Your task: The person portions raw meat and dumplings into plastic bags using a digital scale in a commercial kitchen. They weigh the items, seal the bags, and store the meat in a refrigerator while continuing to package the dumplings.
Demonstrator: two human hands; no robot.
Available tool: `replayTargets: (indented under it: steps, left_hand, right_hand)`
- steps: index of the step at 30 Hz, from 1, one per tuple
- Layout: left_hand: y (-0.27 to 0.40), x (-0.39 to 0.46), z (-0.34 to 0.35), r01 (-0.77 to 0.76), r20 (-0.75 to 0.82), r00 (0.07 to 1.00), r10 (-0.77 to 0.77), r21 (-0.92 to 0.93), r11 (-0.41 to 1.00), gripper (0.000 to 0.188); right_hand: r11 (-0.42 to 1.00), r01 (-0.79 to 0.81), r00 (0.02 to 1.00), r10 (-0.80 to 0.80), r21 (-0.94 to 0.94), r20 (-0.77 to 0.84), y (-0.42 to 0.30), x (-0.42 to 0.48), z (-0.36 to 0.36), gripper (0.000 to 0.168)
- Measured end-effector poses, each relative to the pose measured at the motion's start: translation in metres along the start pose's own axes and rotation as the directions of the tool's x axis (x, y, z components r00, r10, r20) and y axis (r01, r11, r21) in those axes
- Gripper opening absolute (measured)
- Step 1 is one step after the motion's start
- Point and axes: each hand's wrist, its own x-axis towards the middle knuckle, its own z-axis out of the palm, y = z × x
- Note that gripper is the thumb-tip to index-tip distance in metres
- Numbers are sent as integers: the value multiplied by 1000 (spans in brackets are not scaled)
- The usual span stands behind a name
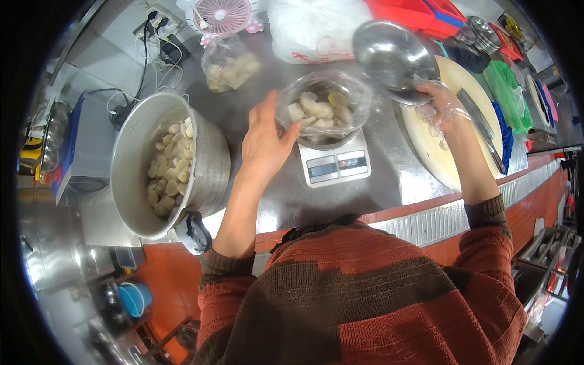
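Note:
On a white digital kitchen scale stands a metal bowl lined with a clear plastic bag, which holds pale sliced pieces of food. My left hand is at the bag's left edge, thumb near the slices; whether it grips the film is unclear. My right hand, in a clear plastic glove, holds a metal bowl by its rim, tilted beside the lined bowl. To the left, a large aluminium pot contains many similar slices. A tied-looking clear bag of slices lies behind.
A cleaver rests on a round cutting board at right. At the back are a full white plastic bag, a pink fan and red baskets. Cables and plugs lie behind the pot.

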Motion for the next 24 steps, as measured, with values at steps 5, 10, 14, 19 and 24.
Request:
replayTargets:
  steps: [5, 10, 14, 19, 24]
  left_hand:
    - [-6, -7, -6, 58, 8, 998, -58, -75, 995, 65]
    - [-18, -7, 0, 90, 29, 996, -86, -181, 979, 64]
    - [-19, -6, 9, 119, 41, 993, -112, -268, 956, 57]
    - [-19, 0, 20, 3, -28, 1000, -14, -339, 941, 29]
    - [-23, -2, 27, 22, -55, 997, -47, -397, 918, 13]
  right_hand:
    - [1000, -21, 984, 23, 15, -174, 11, 8, -32, 10]
    - [995, -97, 981, 99, 20, -169, 76, 72, -162, 20]
    - [994, -104, 977, 100, -14, -186, 88, 53, -154, 31]
    - [539, 141, 737, -617, -830, -276, 42, 25, -166, 38]
    - [259, 536, 748, -586, -804, 310, 2, -2, -26, 32]
